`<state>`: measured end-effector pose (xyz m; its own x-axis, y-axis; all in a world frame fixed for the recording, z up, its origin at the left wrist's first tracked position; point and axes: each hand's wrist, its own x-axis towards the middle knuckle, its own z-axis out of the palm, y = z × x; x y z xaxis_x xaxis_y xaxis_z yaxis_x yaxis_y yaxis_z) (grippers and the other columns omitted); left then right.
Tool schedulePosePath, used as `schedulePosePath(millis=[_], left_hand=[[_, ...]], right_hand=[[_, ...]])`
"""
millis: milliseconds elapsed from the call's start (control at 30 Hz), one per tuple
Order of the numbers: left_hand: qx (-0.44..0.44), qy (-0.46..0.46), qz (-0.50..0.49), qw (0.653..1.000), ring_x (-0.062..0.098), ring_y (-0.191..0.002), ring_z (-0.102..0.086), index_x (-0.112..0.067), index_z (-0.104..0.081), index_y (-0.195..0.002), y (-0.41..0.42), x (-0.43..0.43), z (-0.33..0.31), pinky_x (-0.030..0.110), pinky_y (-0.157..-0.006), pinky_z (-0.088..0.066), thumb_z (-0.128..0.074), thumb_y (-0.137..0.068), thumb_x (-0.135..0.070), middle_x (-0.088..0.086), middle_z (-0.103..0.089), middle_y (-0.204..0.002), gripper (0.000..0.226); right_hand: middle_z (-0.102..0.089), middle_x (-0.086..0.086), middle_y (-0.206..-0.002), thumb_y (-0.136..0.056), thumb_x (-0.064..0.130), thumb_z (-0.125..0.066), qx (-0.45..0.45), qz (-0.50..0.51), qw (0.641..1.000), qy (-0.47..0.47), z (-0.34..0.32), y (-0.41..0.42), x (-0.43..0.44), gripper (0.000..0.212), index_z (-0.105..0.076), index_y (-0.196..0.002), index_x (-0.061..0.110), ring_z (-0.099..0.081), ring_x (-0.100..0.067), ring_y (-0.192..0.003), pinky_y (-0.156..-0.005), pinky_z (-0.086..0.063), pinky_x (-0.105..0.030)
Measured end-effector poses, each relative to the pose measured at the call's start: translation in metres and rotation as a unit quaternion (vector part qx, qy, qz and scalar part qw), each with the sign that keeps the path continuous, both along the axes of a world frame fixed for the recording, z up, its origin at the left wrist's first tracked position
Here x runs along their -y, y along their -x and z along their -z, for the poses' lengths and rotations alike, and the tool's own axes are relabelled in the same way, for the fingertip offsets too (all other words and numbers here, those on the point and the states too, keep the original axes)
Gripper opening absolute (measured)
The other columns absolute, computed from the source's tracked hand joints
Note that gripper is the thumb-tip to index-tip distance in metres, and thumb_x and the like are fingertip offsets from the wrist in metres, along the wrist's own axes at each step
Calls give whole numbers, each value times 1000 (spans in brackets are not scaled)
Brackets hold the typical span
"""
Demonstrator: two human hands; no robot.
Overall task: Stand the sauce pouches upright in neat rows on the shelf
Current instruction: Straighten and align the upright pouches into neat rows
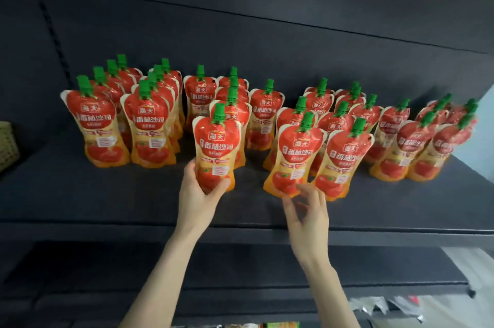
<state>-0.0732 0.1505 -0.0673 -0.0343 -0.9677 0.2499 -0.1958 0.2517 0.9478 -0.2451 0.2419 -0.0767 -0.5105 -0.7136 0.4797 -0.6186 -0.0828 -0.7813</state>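
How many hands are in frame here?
2. The left hand grips the lower part of a sauce pouch at the middle of the shelf. The right hand, motion-blurred, is at the base of the front pouch just right of it. No others are visible.

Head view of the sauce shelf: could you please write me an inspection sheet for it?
Surface: dark shelf, level.
Job's things: sauce pouches upright in uneven rows, green caps up.
Clutter: nothing seen.
Grippers: left hand grips the held pouch at its base; right hand open, blurred, by the base of the neighbouring pouch.
Cables: nothing seen.
Surroundings: tan woven thing at the left edge; lower shelf beneath; blurred packets lower right.
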Motion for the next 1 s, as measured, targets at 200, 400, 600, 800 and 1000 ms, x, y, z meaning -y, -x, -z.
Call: schedulePosePath(millis=[200, 400, 600, 800, 1000], left_hand=[[34, -10, -68, 997, 15, -100, -55, -11, -53, -118, 10, -6, 6, 15, -77, -41, -72, -77, -28, 3, -57, -111, 48], [20, -19, -31, 999, 7, -98, -58, -19, -53, -113, 8, -8, 5, 13, -76, -43, -69, -81, -26, -1, -61, -110, 36], [-40, -31, -5, 999, 0, -95, -63, -24, -54, -113, -1, -18, 2, 14, -76, -51, -66, -83, -24, -10, -66, -106, 33], [-83, -18, -14, 996, 0, -94, -63, -31, -56, -104, -49, -18, -7, 13, -72, -51, -65, -83, -22, -12, -67, -100, 25], [-73, -5, -24, 997, 1, -97, -63, -28, -58, -108, -131, 10, -8, 15, -75, -52, -66, -82, -20, -12, -68, -102, 29]], right_hand=[[-44, 4, -124, -86, 20, -65, 52, -27, 998, -31, 2, 33, 10, 53, -39, -131, 15, -50, -16, -111, -77, -44, -17], [-52, -3, -115, -80, 35, -70, 51, -8, 997, -61, -2, 39, 28, 58, -47, -127, 11, -53, -18, -103, -82, -50, -31], [-56, 1, -91, -81, 26, -70, 26, -47, 998, -45, -5, 27, 32, 21, -59, -86, 8, -51, -18, -89, -77, -44, -31], [-71, 16, -89, -83, 18, -69, 168, -216, 961, -43, -17, -34, 44, 15, -65, -96, 24, -64, 4, -86, -71, -48, -9], [-69, 18, -92, -84, 16, -68, 163, -271, 947, -54, -18, -115, 84, 16, -61, -95, 25, -64, 3, -89, -75, -51, -14]])
